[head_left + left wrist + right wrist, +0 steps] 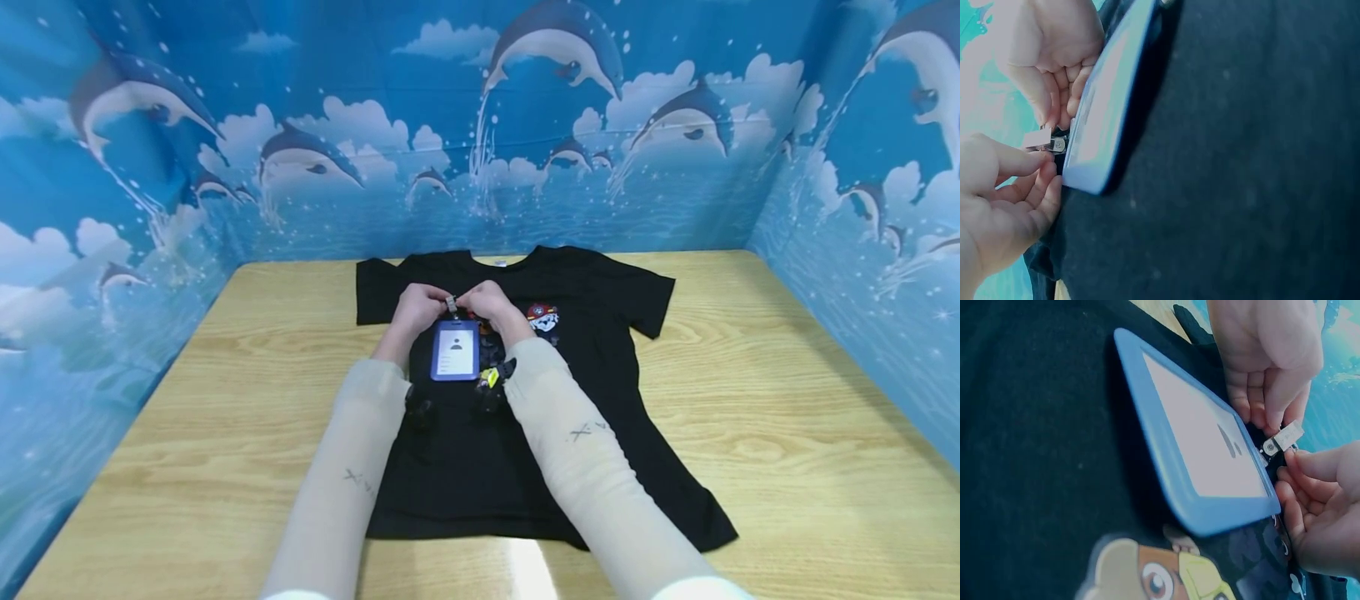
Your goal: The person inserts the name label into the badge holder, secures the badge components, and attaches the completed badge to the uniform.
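Note:
A blue-framed ID badge (455, 351) with a white card lies against the front of a black T-shirt (465, 492). A metal badge clip (452, 305) joins its top edge. From the left, my left hand (420, 308) pinches the clip between thumb and fingertips. My right hand (489, 302) pinches it from the other side, its fingertips close to the left ones. In the right wrist view the silver clip (1284, 437) juts out between both sets of fingers. Whether any shirt cloth sits inside the clip's jaws cannot be made out.
The T-shirt lies spread on a wooden table (787, 400), neck toward the back. Cartoon dog prints (543, 317) mark its chest. A blue dolphin-patterned curtain (480, 125) hangs behind the table and along its sides.

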The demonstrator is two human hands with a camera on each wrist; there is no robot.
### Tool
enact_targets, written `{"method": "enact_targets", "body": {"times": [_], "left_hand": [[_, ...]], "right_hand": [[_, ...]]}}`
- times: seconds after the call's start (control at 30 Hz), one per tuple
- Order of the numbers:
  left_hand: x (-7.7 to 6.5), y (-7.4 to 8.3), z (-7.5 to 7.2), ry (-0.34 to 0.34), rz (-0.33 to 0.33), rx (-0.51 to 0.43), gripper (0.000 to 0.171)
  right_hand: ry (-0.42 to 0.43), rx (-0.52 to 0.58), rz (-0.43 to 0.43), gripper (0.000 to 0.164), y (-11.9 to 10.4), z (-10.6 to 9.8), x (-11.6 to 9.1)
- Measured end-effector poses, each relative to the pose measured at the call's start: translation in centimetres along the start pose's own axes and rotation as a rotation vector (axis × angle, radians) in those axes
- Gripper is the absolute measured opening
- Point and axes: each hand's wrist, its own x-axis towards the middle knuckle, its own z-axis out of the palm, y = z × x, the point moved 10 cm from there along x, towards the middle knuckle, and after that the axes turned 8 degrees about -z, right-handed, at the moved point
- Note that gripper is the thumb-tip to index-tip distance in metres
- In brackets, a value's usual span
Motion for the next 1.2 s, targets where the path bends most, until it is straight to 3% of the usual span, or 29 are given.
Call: {"method": "enact_targets", "body": {"times": [0.23, 0.47, 0.7, 0.93, 1.2], "left_hand": [[0.1, 0.7, 0.1, 0.007, 0.082, 0.153, 0.022], [0.1, 1.0, 0.3, 0.008, 0.102, 0.213, 0.021], [0.1, 1.4, 0.8, 0.018, 0.146, 0.302, 0.023], [0.1, 1.6, 1.0, 0.011, 0.161, 0.351, 0.024], [0.0, 1.5, 1.3, -0.027, 0.102, 0.364, 0.025]], "right_hand": [[0.051, 0.030, -0.013, 0.018, -0.2, -0.1, 0.1], [0.090, 0.038, 0.009, 0.016, 0.0, -0.4, 0.0], [0.194, -0.029, 0.077, 0.010, 0.6, -0.9, 0.3], [0.217, -0.055, 0.071, 0.013, 0.3, -1.0, -0.3], [0.226, -0.041, 0.090, 0.012, 0.6, -1.0, -0.5]]}}
